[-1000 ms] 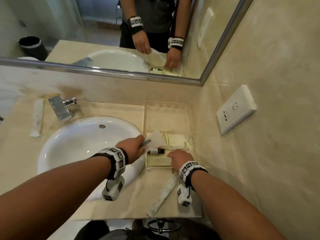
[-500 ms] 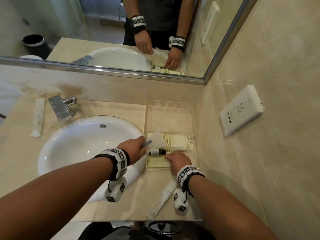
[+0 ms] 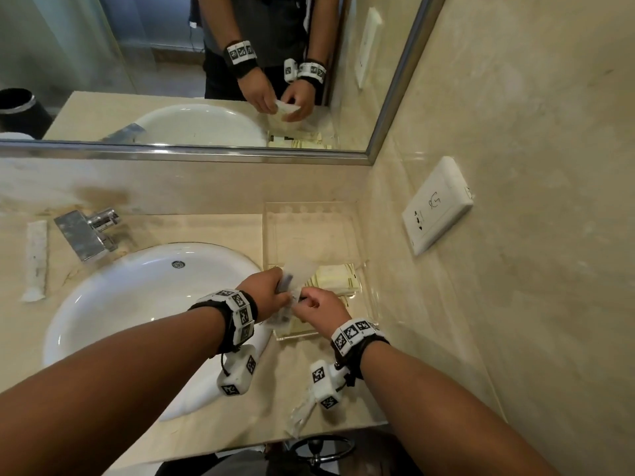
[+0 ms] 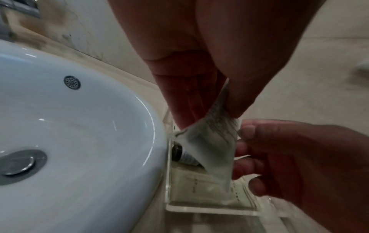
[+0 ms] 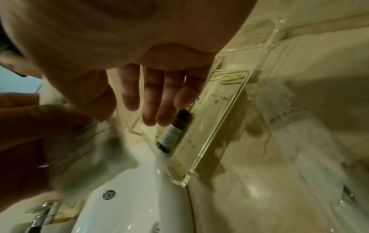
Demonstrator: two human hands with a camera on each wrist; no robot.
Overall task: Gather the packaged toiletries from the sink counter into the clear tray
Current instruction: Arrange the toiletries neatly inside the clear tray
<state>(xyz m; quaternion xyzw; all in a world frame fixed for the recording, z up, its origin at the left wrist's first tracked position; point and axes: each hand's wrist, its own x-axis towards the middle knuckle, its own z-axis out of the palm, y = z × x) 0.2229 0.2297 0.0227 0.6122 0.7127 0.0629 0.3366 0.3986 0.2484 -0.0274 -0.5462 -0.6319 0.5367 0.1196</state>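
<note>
My left hand (image 3: 285,290) pinches a white sachet (image 3: 302,269) just above the near left corner of the clear tray (image 3: 309,235). In the left wrist view the sachet (image 4: 211,141) hangs from my left hand (image 4: 209,116). My right hand (image 4: 242,145) has its thumb and curled fingers on the sachet's right edge. In the tray lie a small dark-capped bottle (image 5: 173,130) and flat cream packets (image 3: 335,276). Two long white wrapped packets lie on the counter, one left of the tap (image 3: 36,255), one at the front edge (image 3: 302,410).
The white basin (image 3: 137,304) borders the tray's left side, with a chrome tap (image 3: 86,231) behind it. The mirror and back wall stand just beyond the tray. A white wall socket (image 3: 436,204) sits on the right wall. The tray's far half holds nothing.
My right hand has lifted off the tray's contents and moved left to the sachet. My left hand kept hold of the sachet and stayed above the tray's near left corner.
</note>
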